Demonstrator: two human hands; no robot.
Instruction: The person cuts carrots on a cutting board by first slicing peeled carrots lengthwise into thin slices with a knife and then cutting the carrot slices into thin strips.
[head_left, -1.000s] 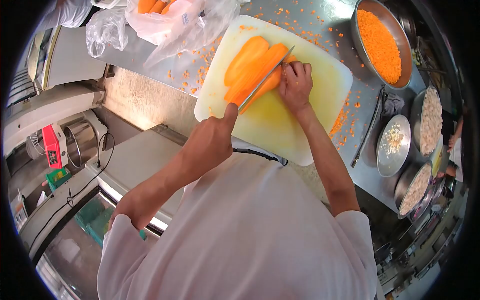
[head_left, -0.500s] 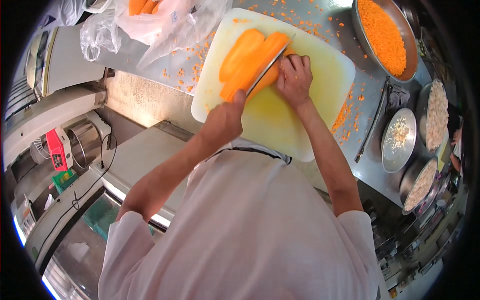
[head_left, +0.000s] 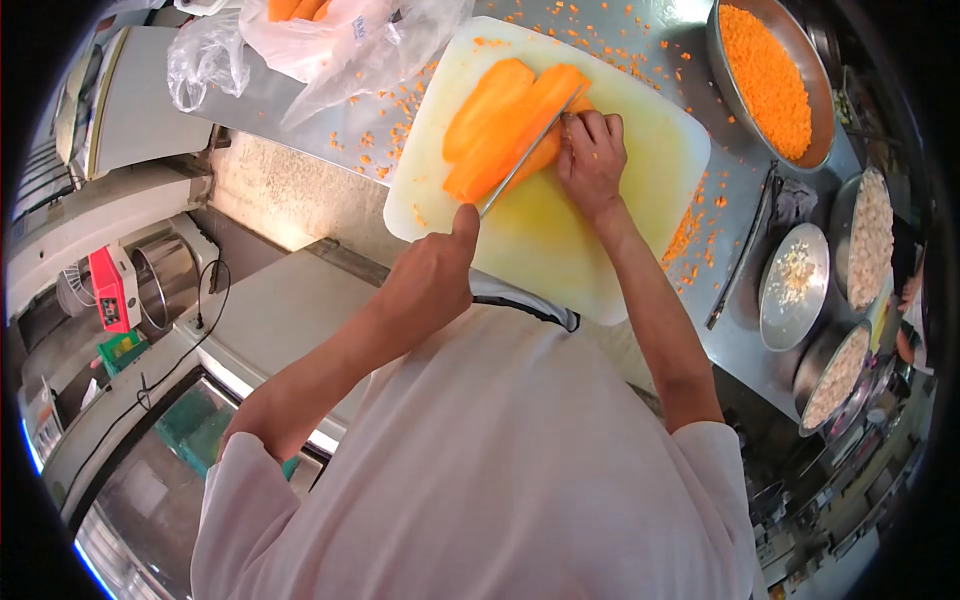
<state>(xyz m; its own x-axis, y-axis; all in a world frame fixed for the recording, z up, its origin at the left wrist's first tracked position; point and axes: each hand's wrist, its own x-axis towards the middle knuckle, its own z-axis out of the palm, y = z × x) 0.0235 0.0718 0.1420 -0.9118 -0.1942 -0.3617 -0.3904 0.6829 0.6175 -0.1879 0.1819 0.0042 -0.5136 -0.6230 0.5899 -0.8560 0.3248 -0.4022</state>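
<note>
My left hand (head_left: 435, 275) is closed around the handle of a knife (head_left: 522, 162), its thumb stretched along the top. The thin blade lies slantwise along the carrots, its tip close to my right fingers. My right hand (head_left: 595, 165) has curled fingers pressed on a carrot piece (head_left: 543, 155) at the blade's right side; the fingertips are partly hidden. Left of the blade, long carrot slices (head_left: 485, 110) lie side by side and overlapping. All of this rests on a white cutting board (head_left: 560, 255) with a wet, yellowish surface.
Orange crumbs litter the metal table (head_left: 640, 30). A bowl of chopped carrot (head_left: 765, 85) stands at the far right. Nearer are a long dark rod (head_left: 742, 245), a bowl with pale bits (head_left: 795, 285) and two bowls of pale chunks (head_left: 868, 240). Plastic bags (head_left: 320, 45) holding carrots lie far left.
My left hand has drawn back toward my body with the knife, and the blade has slid the same way along the carrots. My right hand has stayed nearly in place.
</note>
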